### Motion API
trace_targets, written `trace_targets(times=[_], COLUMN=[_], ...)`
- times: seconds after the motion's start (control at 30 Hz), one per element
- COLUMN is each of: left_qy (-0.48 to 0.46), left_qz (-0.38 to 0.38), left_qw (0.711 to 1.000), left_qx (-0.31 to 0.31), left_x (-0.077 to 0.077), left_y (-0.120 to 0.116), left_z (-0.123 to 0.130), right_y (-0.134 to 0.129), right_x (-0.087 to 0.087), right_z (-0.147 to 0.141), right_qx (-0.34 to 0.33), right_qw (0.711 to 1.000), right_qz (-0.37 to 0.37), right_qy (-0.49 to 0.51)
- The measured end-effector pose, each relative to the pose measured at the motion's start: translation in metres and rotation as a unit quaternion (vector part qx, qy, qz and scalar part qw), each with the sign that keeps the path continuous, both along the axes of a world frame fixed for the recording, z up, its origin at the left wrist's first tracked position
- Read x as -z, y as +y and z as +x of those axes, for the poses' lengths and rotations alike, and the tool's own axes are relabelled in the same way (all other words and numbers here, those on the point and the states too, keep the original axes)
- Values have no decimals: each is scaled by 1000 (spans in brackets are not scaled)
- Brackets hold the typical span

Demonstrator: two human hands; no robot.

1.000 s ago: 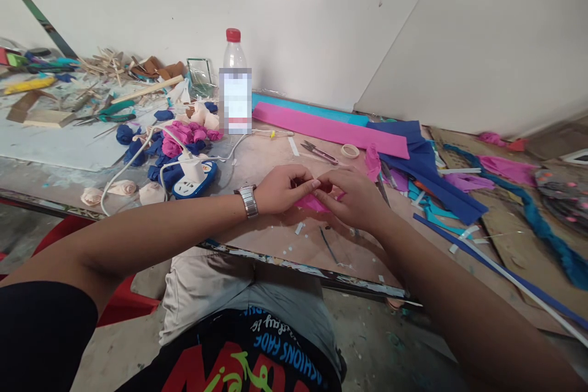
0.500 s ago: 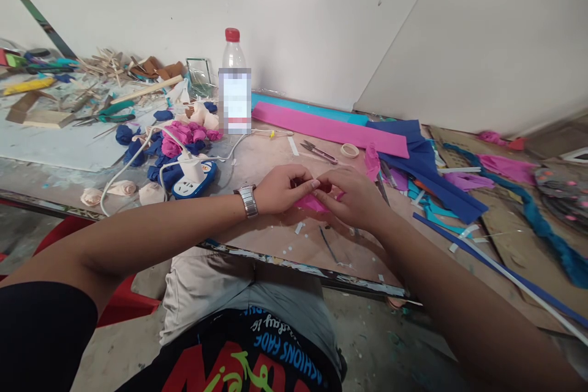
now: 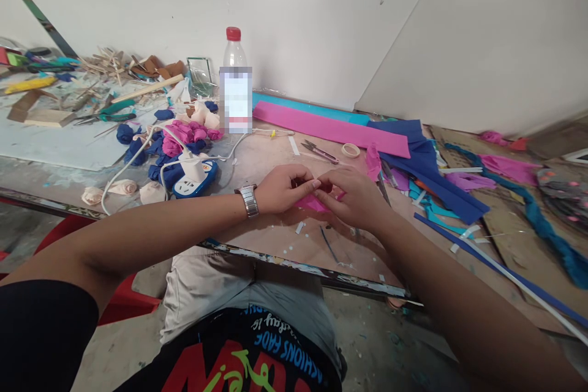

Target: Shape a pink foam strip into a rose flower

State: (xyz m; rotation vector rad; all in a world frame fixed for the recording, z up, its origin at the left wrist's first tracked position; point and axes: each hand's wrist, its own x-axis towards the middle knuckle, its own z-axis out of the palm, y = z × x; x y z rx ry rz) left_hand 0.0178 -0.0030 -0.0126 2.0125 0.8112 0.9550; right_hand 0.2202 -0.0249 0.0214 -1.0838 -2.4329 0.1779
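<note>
A small piece of pink crepe paper (image 3: 313, 202) is pinched between my two hands near the table's front edge. My left hand (image 3: 285, 188), below a metal watch (image 3: 248, 200), grips it with thumb and fingers. The fingertips of my right hand (image 3: 351, 197) close on its other side, touching my left thumb. Part of the paper is hidden by the fingers. Beyond the hands lie thread snips (image 3: 320, 152), a tape ring (image 3: 350, 150) and a long folded pink strip (image 3: 331, 128).
A red-capped bottle (image 3: 234, 52) stands at the back. Left are a power strip (image 3: 195, 183) with a white cable, crumpled blue and pink paper balls (image 3: 184, 136) and cream rosettes (image 3: 123, 187). Blue folded paper (image 3: 452, 187) and a white rod (image 3: 519, 282) lie on the right.
</note>
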Motion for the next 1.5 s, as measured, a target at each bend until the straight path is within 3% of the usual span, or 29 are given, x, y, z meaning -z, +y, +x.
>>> trace_targets(times=[1.5], left_qy=[32], left_qz=[53], left_qw=[998], left_qx=[12], left_x=[-4], left_y=[-2], left_z=[-1], right_y=[-5], right_x=[-3], right_z=[-1], right_qx=[-12], right_qw=[1000], right_qz=[20], right_qy=[9])
